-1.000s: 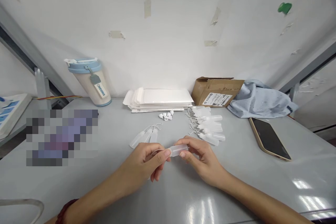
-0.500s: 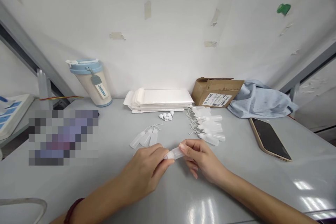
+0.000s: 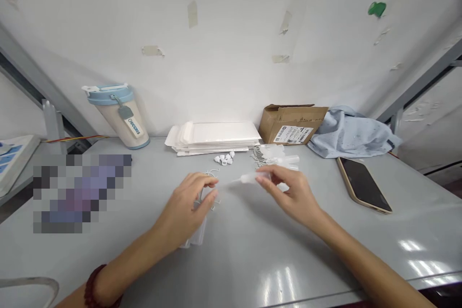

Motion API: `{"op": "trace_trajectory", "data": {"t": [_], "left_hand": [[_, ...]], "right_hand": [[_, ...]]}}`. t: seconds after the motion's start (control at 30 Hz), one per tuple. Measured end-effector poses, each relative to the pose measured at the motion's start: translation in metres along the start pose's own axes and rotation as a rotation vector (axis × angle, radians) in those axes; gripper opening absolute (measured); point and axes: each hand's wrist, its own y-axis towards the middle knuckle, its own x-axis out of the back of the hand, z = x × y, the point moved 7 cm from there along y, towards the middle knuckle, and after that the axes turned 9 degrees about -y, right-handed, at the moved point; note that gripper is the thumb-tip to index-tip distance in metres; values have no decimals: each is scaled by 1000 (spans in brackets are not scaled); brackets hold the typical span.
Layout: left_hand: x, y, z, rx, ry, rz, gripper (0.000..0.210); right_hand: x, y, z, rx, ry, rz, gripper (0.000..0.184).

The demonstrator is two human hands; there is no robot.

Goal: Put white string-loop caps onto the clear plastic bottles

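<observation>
A small translucent squeeze bottle point(image 3: 250, 178) with a thin tip pointing left is pinched between the thumb and fingers of my right hand point(image 3: 294, 190). To its left, my left hand point(image 3: 189, 204) is apart from the bottle, thumb and forefinger separated by a small gap with nothing visible between them. Under and beside that hand lie several similar bottles point(image 3: 198, 235) with thin curled strings, partly covered by the hand. Behind my right hand, more clear bottles point(image 3: 287, 160) with strings are heaped. Several small white caps point(image 3: 224, 159) sit grouped between the two heaps.
Against the wall stand a stack of white padded envelopes point(image 3: 224, 133), a cardboard box point(image 3: 292, 122) and a crumpled blue cloth point(image 3: 352, 132). A phone point(image 3: 364, 185) lies at the right, a blue-lidded tumbler point(image 3: 121, 118) at the back left. A blurred-out patch covers something on the left.
My hands have separated: the left let go of the bottle's tip end and moved left, over the left-hand bottles. My right hand, still holding the bottle, moved slightly right and farther back.
</observation>
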Motion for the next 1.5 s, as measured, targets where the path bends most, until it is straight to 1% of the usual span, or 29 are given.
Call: {"op": "trace_trajectory", "data": {"t": [0.07, 0.13, 0.2, 0.33, 0.4, 0.5, 0.6, 0.7, 0.8, 0.9, 1.0, 1.07, 1.17, 1.23, 1.3, 1.4, 1.5], "left_hand": [[7, 8, 10, 73, 45, -29, 26], [9, 21, 17, 76, 111, -7, 30], [9, 37, 23, 52, 166, 24, 32], [-1, 71, 34, 4, 253, 108, 36], [-7, 84, 43, 38, 271, 136, 38], [-14, 97, 48, 60, 275, 161, 35], [-17, 100, 46, 68, 269, 160, 27], [-17, 97, 42, 79, 253, 155, 20], [-12, 92, 40, 101, 237, 140, 17], [-3, 86, 41, 127, 232, 97, 16], [8, 78, 43, 141, 199, 26, 17], [16, 71, 43, 143, 141, -27, 17], [24, 58, 43, 178, -37, -51, 16], [26, 50, 42, 226, -222, -39, 16], [28, 43, 40, 261, -400, -36, 16], [28, 38, 35, 252, -660, -26, 14], [23, 36, 28, 215, -941, 49, 11]], "right_hand": [[11, 5, -7, 57, -151, -58, 22], [14, 9, -15, 83, -285, -36, 22], [14, 11, -23, 79, -380, 21, 22], [18, 14, -29, 49, -428, 93, 21], [22, 15, -30, 21, -439, 123, 19], [27, 15, -36, -43, -520, 202, 16], [29, 13, -41, -60, -631, 254, 14], [28, 11, -41, -39, -716, 281, 8], [24, 10, -36, 3, -742, 287, 4], [17, 8, -20, 104, -677, 208, 6], [2, -1, 5, 252, -523, 117, 13], [-17, -10, 21, 364, -420, 147, 18], [-46, -24, 34, 457, -350, 269, 19], [-58, -27, 36, 459, -302, 320, 21], [-65, -25, 36, 435, -258, 336, 25], [-74, -15, 40, 414, -253, 342, 26], [-89, -3, 48, 437, -322, 372, 25]]}}
